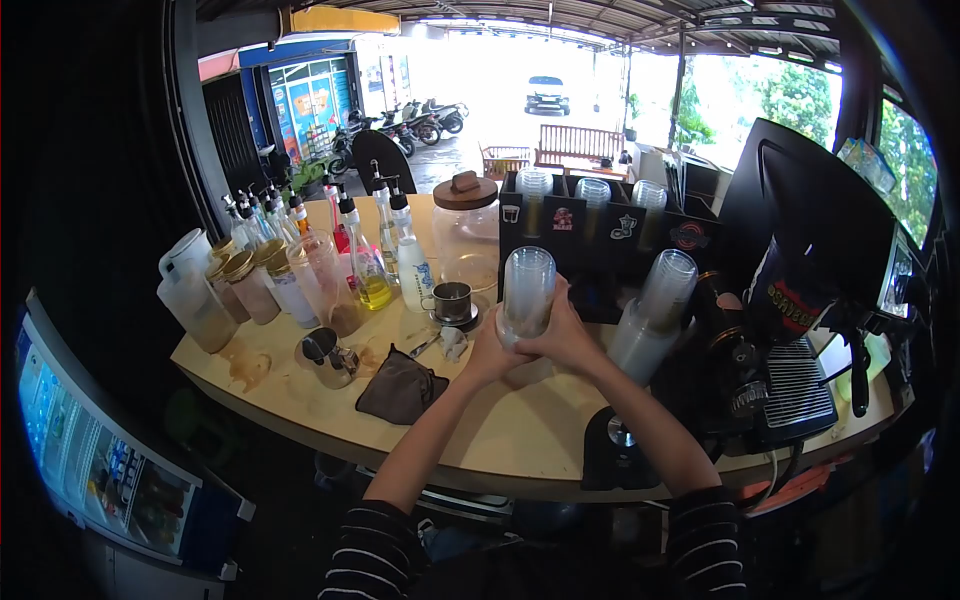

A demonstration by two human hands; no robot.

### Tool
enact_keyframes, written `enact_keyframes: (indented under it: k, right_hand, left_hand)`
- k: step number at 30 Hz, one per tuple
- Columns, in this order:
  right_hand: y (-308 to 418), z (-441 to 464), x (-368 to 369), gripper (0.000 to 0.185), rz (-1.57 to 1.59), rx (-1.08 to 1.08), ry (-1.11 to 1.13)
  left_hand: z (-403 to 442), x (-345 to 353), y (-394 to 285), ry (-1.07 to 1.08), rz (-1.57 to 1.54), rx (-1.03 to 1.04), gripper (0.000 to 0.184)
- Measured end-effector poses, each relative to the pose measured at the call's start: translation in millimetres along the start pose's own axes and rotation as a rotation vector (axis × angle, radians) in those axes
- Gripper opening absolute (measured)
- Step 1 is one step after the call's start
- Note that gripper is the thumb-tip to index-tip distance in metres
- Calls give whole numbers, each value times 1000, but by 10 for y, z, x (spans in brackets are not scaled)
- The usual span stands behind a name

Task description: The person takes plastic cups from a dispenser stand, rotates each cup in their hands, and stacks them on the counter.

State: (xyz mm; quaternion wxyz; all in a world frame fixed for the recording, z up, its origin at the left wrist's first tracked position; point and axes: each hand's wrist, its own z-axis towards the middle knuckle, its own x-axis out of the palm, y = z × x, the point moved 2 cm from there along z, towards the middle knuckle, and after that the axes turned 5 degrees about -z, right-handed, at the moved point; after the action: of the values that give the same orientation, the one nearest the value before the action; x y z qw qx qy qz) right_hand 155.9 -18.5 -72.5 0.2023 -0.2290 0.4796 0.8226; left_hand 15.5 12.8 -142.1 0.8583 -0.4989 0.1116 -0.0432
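Observation:
Both of my hands are closed around a stack of clear plastic cups (pixel 530 285) standing above the light wooden counter. My left hand (pixel 492 345) wraps the lower left side, and my right hand (pixel 568 338) wraps the lower right side. The fingers meet near the bottom of the stack. To the right leans another stack of clear cups (pixel 655 310). Left of my hands sit a metal cup on a saucer (pixel 452 302), a crumpled white tissue (pixel 454 345) and a folded grey cloth (pixel 402 388).
A black organizer (pixel 600 240) holding cup stacks stands behind, beside a wooden-lidded clear jar (pixel 467 235). Pump bottles (pixel 370 280), powder jars (pixel 285 285) and a metal pitcher (pixel 328 358) occupy the left. A coffee machine (pixel 800 290) and a black tamping stand (pixel 618 450) are right.

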Motion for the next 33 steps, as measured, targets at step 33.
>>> enact_keyframes:
  k: [33]
  right_hand:
    - [1227,225,116,78,-688,-543,-267]
  left_hand:
    - [-94,-1242,-1231,-166,-293,328,96]
